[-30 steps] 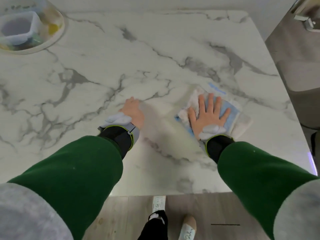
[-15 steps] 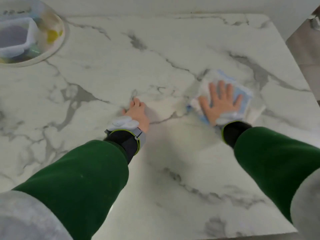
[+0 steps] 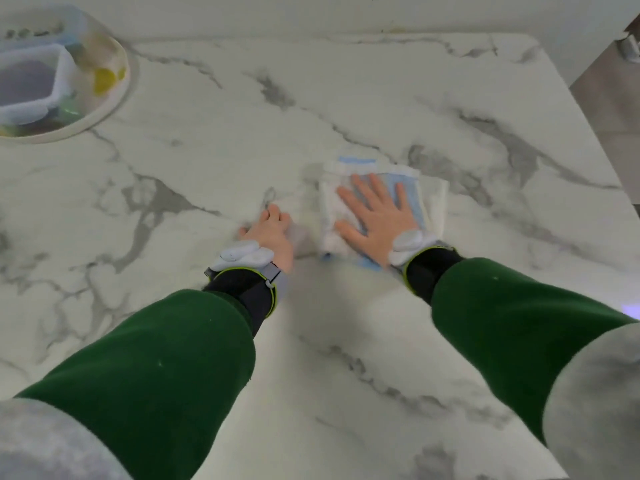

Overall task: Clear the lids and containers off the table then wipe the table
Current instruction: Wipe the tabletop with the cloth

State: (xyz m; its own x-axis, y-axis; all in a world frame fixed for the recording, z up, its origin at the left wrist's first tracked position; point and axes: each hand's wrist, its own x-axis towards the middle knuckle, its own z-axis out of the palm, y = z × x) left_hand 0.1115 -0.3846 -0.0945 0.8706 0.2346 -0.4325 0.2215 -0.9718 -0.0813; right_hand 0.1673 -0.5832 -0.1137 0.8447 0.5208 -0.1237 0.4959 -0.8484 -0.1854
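No readable text

No words, labels, brand marks or numbers can be read on any surface; everything in view is unmarked or too blurred.

Off-task items on my feed:
1. Wall (image 3: 311, 12): pale, plain, running along the far side.
2. Floor (image 3: 616, 109): grey-brown strip, upper right.
3. Small white fitting (image 3: 628, 46): upper right corner, blurred; I cannot identify it.
4. Violet glow (image 3: 632, 311): at the right frame edge.

Smooth marble-look table (image 3: 346, 98) w/ soft sheen; terry cloth (image 3: 332, 209); clear plastic containers (image 3: 31, 84).
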